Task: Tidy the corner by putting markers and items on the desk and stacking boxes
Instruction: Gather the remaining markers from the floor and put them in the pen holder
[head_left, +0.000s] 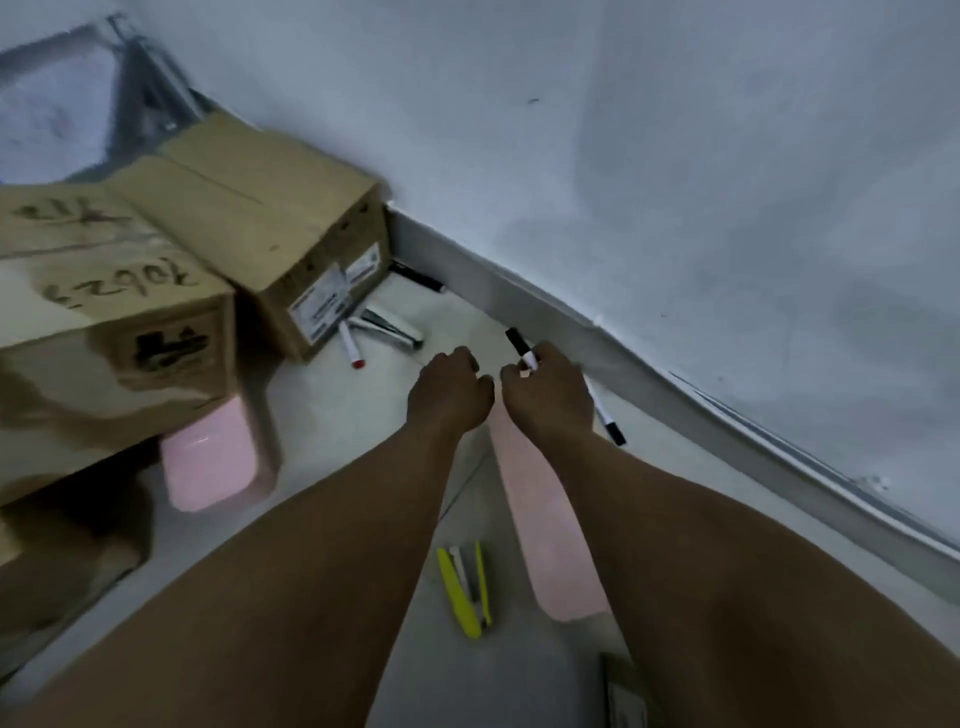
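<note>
From the head camera, the right hand (548, 397) pinches a black-capped marker (521, 349) by the baseboard (545, 306); the left hand (449, 397) is curled shut, seemingly empty. Three more markers lie on the floor — red-tipped (350, 347), black (418, 278), and one (609, 420) under the right wrist. Two cardboard boxes (249, 218) crowd the left; a yellow stapler (465, 590) and a silver stapler (387, 328) lie nearby.

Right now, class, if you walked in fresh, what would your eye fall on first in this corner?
First, the two bare arms reaching down the middle, the right hand holding a black-capped marker near the baseboard and the left hand closed beside it. Next, the cardboard boxes at left against the wall, with a red-tipped marker at their foot. Then the yellow stapler on the floor between the forearms.
</note>
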